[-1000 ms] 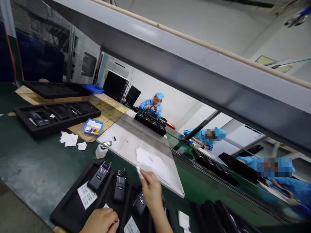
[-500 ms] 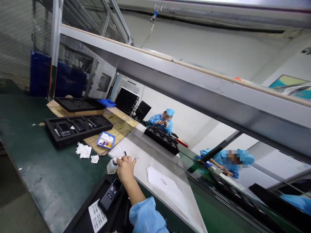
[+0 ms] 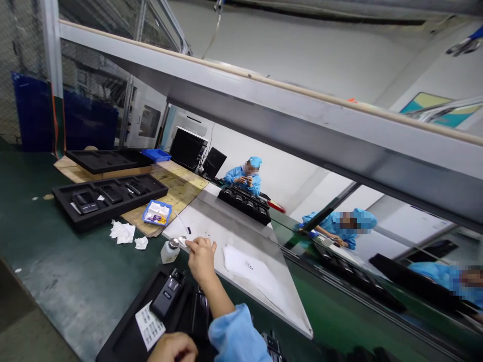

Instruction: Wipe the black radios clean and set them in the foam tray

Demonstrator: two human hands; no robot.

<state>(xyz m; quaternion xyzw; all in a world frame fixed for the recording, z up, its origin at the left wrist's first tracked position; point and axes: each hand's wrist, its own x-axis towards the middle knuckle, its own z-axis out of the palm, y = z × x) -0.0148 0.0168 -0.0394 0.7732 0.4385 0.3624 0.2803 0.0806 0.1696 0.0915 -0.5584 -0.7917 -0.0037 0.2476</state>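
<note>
Green surface (image 3: 81, 264) is carrying one white, squarish, silver-topped plastic bottle (image 3: 168, 254), probably handling light, stiff, slick (best held by body); right grip (image 3: 203, 257) is hovering beside it, left grip (image 3: 174, 347) curling; both closures unclear.

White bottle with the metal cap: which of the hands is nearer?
Right. The right hand is just right of the white bottle; the left hand is farther off, at the picture's bottom edge.
</note>
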